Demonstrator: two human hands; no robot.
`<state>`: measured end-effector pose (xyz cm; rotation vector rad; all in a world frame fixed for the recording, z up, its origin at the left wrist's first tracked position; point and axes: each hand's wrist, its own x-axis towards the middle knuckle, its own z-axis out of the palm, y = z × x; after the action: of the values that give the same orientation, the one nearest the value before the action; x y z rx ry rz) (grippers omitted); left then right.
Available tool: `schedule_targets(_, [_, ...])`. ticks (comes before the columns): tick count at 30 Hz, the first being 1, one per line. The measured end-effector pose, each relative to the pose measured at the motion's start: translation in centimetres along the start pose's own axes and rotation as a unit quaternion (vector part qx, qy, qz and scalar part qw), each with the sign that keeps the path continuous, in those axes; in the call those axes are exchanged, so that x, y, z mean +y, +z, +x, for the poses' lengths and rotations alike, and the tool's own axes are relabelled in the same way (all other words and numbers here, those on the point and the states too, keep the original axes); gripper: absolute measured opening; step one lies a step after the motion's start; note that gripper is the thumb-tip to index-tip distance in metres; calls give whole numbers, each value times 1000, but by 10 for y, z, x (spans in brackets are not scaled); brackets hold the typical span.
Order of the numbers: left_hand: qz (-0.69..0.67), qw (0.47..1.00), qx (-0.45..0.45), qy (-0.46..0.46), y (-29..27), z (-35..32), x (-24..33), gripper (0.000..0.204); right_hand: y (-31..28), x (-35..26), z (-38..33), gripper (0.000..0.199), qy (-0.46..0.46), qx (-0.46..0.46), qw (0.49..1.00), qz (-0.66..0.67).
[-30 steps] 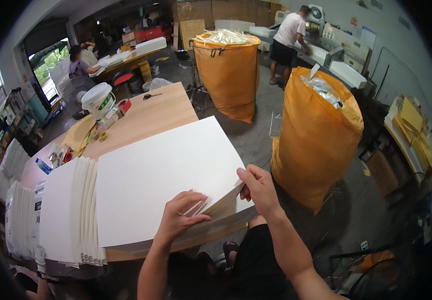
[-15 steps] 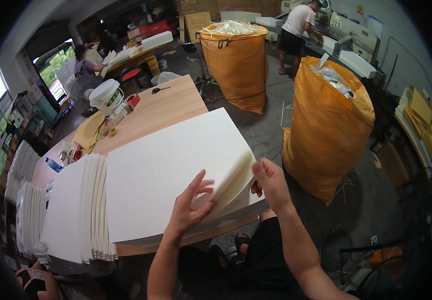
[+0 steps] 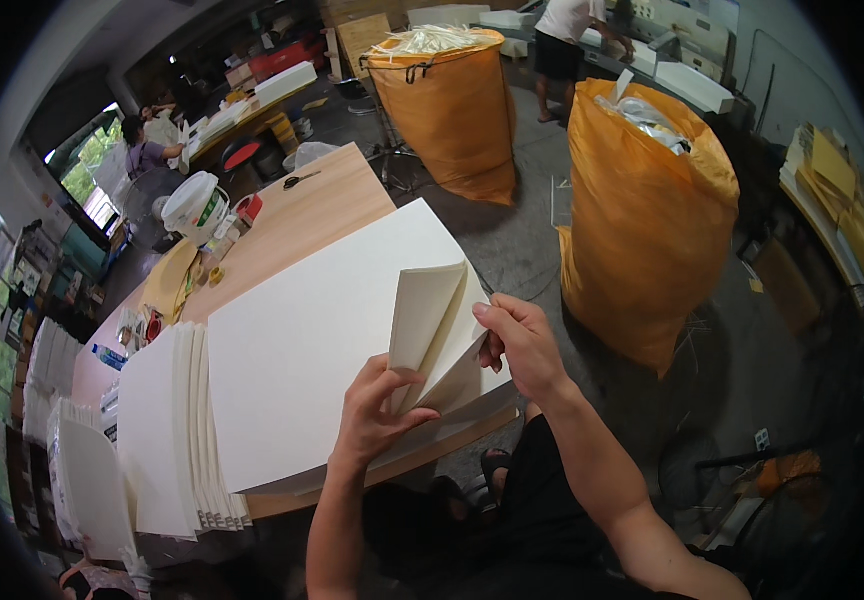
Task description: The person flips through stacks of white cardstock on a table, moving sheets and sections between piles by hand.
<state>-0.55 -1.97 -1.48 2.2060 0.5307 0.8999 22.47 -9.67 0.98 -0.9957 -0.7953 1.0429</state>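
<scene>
Large white sheets (image 3: 322, 310) lie on the wooden table in front of me. Their near right corner is lifted and bent over into a standing flap (image 3: 424, 315). My left hand (image 3: 374, 408) is closed on the lower end of this flap, the thumb on the near side and the fingers behind it. At the sheets' right edge, my right hand (image 3: 524, 345) pinches the lifted paper between thumb and curled fingers. How many sheets each hand holds is hidden.
Fanned stacks of white sheets (image 3: 157, 430) stand at the left. Scissors (image 3: 300, 180), a white bucket (image 3: 194, 207) and tape rolls (image 3: 215, 275) sit farther up the table (image 3: 337, 200). Two tall orange sacks (image 3: 642, 230) (image 3: 447, 120) stand on the floor. People work at the back.
The corner flap has risen and stands more upright. My left hand has closed on it from spread fingers. My right hand has shifted slightly left and up, still pinching the edge.
</scene>
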Motion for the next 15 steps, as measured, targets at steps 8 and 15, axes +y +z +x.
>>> schedule_targets(8, [-28, 999, 14, -31, -4, -2, -1, 47, 5, -9, -3, 38, -28, 28, 989, -143])
schedule_targets(15, [21, 999, 22, 24, 2, 1, 2, 54, 1, 6, 2, 36, -24, 29, 998, -46])
